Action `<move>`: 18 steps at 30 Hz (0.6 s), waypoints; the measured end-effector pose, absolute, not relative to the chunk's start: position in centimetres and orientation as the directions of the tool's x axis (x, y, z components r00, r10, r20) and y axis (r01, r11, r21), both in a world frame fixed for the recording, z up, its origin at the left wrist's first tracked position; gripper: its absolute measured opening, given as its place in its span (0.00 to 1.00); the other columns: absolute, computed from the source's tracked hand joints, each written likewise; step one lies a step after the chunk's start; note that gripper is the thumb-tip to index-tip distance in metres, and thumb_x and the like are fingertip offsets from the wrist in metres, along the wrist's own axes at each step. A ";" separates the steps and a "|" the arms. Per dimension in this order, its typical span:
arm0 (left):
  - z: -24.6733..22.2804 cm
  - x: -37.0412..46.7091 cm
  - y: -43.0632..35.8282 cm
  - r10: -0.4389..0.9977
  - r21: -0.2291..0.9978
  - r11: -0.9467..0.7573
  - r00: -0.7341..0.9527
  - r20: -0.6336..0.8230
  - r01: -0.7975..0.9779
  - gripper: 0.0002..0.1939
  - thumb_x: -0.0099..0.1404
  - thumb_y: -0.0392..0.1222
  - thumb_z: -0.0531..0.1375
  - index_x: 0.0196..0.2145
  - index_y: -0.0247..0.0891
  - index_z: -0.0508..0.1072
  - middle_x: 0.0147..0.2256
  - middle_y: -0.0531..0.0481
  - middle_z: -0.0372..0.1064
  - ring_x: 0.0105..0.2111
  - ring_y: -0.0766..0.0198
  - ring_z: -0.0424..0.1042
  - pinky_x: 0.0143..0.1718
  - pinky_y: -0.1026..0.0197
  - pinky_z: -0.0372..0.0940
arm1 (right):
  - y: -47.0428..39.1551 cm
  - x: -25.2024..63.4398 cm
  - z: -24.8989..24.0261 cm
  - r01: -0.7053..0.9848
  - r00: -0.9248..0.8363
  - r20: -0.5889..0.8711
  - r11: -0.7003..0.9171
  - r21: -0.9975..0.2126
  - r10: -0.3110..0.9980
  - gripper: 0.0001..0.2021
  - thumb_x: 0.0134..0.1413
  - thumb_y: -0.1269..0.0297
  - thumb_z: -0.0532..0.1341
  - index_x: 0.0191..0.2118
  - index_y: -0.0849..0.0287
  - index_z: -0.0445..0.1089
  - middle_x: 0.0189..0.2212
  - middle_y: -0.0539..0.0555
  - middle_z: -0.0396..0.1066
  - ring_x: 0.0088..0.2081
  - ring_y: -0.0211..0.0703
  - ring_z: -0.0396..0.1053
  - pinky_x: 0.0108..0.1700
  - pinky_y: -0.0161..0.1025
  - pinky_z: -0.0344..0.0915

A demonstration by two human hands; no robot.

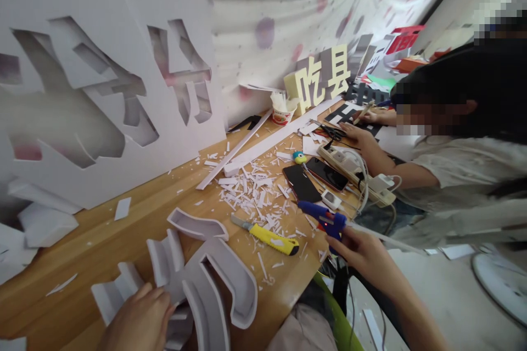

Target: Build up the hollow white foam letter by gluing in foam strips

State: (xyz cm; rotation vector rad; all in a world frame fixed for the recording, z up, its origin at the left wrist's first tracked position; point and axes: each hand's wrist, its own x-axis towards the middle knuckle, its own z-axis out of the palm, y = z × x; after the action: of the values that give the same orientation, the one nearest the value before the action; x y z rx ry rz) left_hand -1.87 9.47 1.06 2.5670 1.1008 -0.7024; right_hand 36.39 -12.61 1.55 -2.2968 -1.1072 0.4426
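Note:
My right hand is wrapped round the grip of a blue hot glue gun, its nozzle pointing left over the table's front edge. A small red light glows on its body, and a white glue stick extends from its rear. At the lower left, my left hand curls over a white foam letter with raised side walls; its fingertips are partly hidden against it. A yellow utility knife lies between the hands with its blade out, beside white foam scraps.
Big white boards with cut-out characters lean at the left. Two phones and a power strip lie right of the scraps. A co-worker sits at the right, hands on the table. A paper cup stands behind.

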 end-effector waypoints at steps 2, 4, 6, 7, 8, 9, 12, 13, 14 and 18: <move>1.6 -1.5 9.4 0.608 0.048 -0.673 0.590 -0.531 0.738 0.23 0.71 0.33 0.45 0.33 0.38 0.80 0.39 0.39 0.79 0.44 0.49 0.76 0.50 0.48 0.67 | -11.9 36.4 1.7 0.613 0.616 -0.030 -0.503 -0.609 0.787 0.26 0.63 0.38 0.51 0.24 0.54 0.61 0.17 0.47 0.58 0.21 0.38 0.55 0.24 0.37 0.51; 2.0 -1.1 9.3 0.607 0.045 -0.671 0.583 -0.539 0.740 0.22 0.71 0.33 0.46 0.33 0.37 0.80 0.39 0.39 0.79 0.45 0.49 0.76 0.51 0.49 0.67 | -11.1 36.6 1.9 0.629 0.591 -0.028 -0.482 -0.610 0.806 0.27 0.61 0.37 0.53 0.23 0.54 0.59 0.17 0.47 0.58 0.21 0.38 0.54 0.25 0.37 0.50; 2.4 -0.8 9.3 0.609 0.026 -0.667 0.565 -0.556 0.745 0.22 0.71 0.33 0.46 0.33 0.37 0.80 0.40 0.39 0.79 0.45 0.49 0.76 0.51 0.49 0.66 | -10.5 36.8 2.0 0.644 0.543 -0.047 -0.451 -0.618 0.839 0.27 0.59 0.36 0.55 0.22 0.54 0.59 0.17 0.47 0.57 0.21 0.37 0.54 0.26 0.37 0.49; 2.6 -0.7 9.2 0.613 0.017 -0.665 0.558 -0.560 0.747 0.22 0.72 0.32 0.46 0.34 0.37 0.81 0.40 0.39 0.79 0.46 0.49 0.76 0.52 0.49 0.66 | -10.2 37.0 2.0 0.646 0.530 -0.049 -0.441 -0.623 0.846 0.28 0.59 0.35 0.55 0.22 0.54 0.59 0.17 0.46 0.56 0.21 0.37 0.54 0.25 0.37 0.49; 2.8 -0.6 9.2 0.615 0.010 -0.661 0.550 -0.564 0.750 0.22 0.72 0.32 0.46 0.34 0.37 0.81 0.40 0.39 0.79 0.46 0.49 0.76 0.52 0.49 0.66 | -9.9 37.1 2.1 0.646 0.529 -0.046 -0.436 -0.627 0.848 0.28 0.60 0.35 0.54 0.22 0.54 0.59 0.17 0.46 0.55 0.22 0.37 0.53 0.25 0.37 0.49; 2.9 -0.5 9.2 0.618 0.007 -0.656 0.543 -0.568 0.754 0.22 0.72 0.32 0.47 0.35 0.37 0.81 0.41 0.40 0.80 0.47 0.49 0.76 0.52 0.50 0.66 | -9.7 37.2 2.1 0.645 0.530 -0.041 -0.435 -0.628 0.847 0.28 0.60 0.35 0.54 0.22 0.54 0.58 0.17 0.46 0.54 0.22 0.37 0.53 0.25 0.37 0.48; 3.2 -0.4 9.1 0.626 0.009 -0.647 0.538 -0.565 0.762 0.22 0.72 0.31 0.47 0.35 0.36 0.81 0.41 0.40 0.79 0.47 0.50 0.76 0.52 0.50 0.66 | -9.2 37.6 2.5 0.639 0.524 -0.045 -0.428 -0.640 0.850 0.28 0.59 0.35 0.55 0.21 0.54 0.58 0.18 0.46 0.53 0.22 0.37 0.52 0.26 0.37 0.48; 3.3 -0.4 9.0 0.624 0.009 -0.647 0.536 -0.568 0.763 0.21 0.72 0.31 0.47 0.35 0.36 0.81 0.41 0.40 0.79 0.47 0.50 0.76 0.52 0.50 0.66 | -9.0 37.6 2.6 0.633 0.523 -0.050 -0.427 -0.646 0.851 0.28 0.59 0.35 0.55 0.21 0.54 0.59 0.18 0.46 0.54 0.22 0.37 0.52 0.26 0.37 0.48; 3.3 -0.3 9.0 0.621 0.012 -0.648 0.538 -0.570 0.761 0.21 0.72 0.31 0.47 0.35 0.36 0.81 0.41 0.40 0.79 0.48 0.50 0.76 0.52 0.50 0.66 | -8.9 37.7 2.8 0.626 0.522 -0.057 -0.427 -0.653 0.851 0.28 0.59 0.35 0.55 0.22 0.55 0.59 0.18 0.46 0.54 0.22 0.37 0.52 0.25 0.37 0.48; 3.4 0.0 9.1 0.617 0.005 -0.649 0.530 -0.582 0.761 0.21 0.73 0.32 0.47 0.35 0.36 0.80 0.42 0.40 0.79 0.48 0.50 0.76 0.53 0.50 0.66 | -8.5 38.1 3.3 0.588 0.533 -0.079 -0.436 -0.681 0.842 0.28 0.56 0.34 0.57 0.21 0.55 0.60 0.18 0.46 0.54 0.22 0.36 0.53 0.25 0.36 0.48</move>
State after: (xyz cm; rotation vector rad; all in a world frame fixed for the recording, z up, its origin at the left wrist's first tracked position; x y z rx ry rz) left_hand -0.02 9.08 3.45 2.5127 1.1575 -0.8030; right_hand 38.06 -8.54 3.26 -2.1751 -1.1540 0.5542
